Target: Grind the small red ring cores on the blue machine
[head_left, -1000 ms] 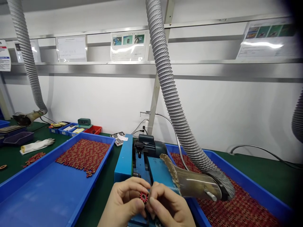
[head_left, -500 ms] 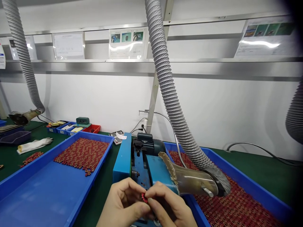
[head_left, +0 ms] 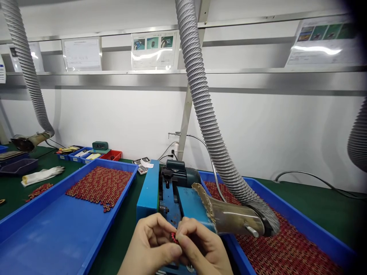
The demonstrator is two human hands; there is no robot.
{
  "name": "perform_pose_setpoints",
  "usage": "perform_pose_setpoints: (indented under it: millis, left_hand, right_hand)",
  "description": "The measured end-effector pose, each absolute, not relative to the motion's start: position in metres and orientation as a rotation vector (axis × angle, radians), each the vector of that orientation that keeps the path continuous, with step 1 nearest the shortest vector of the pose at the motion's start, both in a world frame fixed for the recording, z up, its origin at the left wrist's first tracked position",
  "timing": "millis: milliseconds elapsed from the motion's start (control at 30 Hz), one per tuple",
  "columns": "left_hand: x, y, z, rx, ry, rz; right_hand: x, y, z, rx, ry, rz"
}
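My left hand [head_left: 151,246] and my right hand [head_left: 202,248] meet at the bottom centre, both pinched on one small red ring-shaped part [head_left: 173,237] that shows only as a sliver between the fingertips. They hold it right in front of a blue bench machine [head_left: 160,194] with a dark motor [head_left: 179,173] on top. A metal nozzle [head_left: 229,217] on a grey ribbed hose [head_left: 206,114] lies just right of my right hand.
A blue tray [head_left: 43,233] on the left holds several red rings [head_left: 100,185] at its far end. Another blue tray [head_left: 309,229] on the right is full of red rings. Small bins [head_left: 86,154], a white glove [head_left: 40,175], a calculator [head_left: 142,165] and a second hose [head_left: 28,76] stand on the green bench.
The red ring faced me openly a second ago; now my fingers have closed over it and turned it nearly edge-on. My head has shifted slightly, the hands stay in place.
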State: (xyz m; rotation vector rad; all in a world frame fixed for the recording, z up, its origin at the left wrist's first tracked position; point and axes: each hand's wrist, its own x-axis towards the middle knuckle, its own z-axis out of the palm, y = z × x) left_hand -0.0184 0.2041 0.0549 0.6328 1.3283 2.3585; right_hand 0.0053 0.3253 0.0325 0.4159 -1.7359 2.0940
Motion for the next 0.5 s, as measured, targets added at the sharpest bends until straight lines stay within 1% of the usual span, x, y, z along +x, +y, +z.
perform_pose_setpoints:
  millis: [100,267,433,500]
  left_hand:
    - [-0.0205,0.2028,0.0545,0.663,1.307,2.32]
    - [-0.0228,0.2024,0.0536,0.679,1.315,2.272]
    - [-0.0227,0.2035,0.053,0.703,1.297,2.27]
    - [-0.0245,0.204,0.0501,0.716,1.287,2.271]
  right_hand:
    - [0.0028,0.3262,0.0328,0.521,-1.724,2.092]
    - [0.0034,0.3254,0.0326,0.444,-1.673,2.087]
    - [0.0042,0.3249,0.034,0.505,-1.678,2.197]
    - [0.0063,0.3227,0.0376,0.445,-1.637,2.232]
